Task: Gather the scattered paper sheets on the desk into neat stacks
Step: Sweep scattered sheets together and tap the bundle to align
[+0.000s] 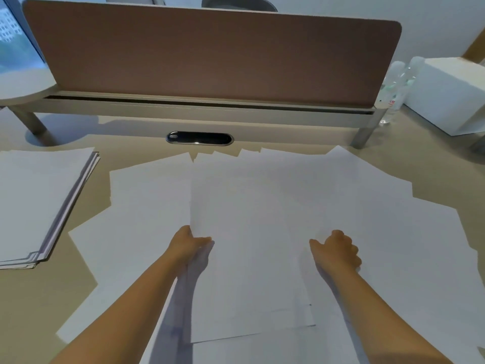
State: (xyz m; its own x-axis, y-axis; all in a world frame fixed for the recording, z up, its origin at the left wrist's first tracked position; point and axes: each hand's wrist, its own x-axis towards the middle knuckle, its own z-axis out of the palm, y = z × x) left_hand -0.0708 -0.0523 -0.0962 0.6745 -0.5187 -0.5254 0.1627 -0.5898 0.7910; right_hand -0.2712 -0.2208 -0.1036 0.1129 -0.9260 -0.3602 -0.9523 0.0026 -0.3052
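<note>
Two bare forearms are reaching in from the near edge, over a spread of loose white sheets [393,232] covering the middle and right of the beige desk [86,285].

- Left hand [190,241]: gripping the left edge of a held sheet [249,258], thumb on top and fingers curled beneath. That edge is lifting off the layer below and casting a shadow along the forearm.
- Right hand [338,249]: fingers curling loosely at the sheet's right side, knuckles up; whether it is actually pinching the paper cannot be told.
- Loose sheets: overlapping at differing angles, corners fanning out toward the back and the right, some running off the near edge of the view.
- Finished stack [39,200]: sitting at the left, well apart from the spread, several layers thick, edges slightly stepped at the near corner.

Containers: a white box [451,93] is standing at the far right, closed as far as can be seen, contents not visible. Clear plastic bottles [396,85] are standing just beside it, against the end of the divider; contents cannot be told.

Surroundings: a brown fabric divider panel [210,53] is rising across the back on a pale raised shelf [210,111] with metal legs [363,137]. A dark oval cable port [200,138] is lying in the desk just behind the farthest sheet corners. A window [13,40] is showing at far left.
</note>
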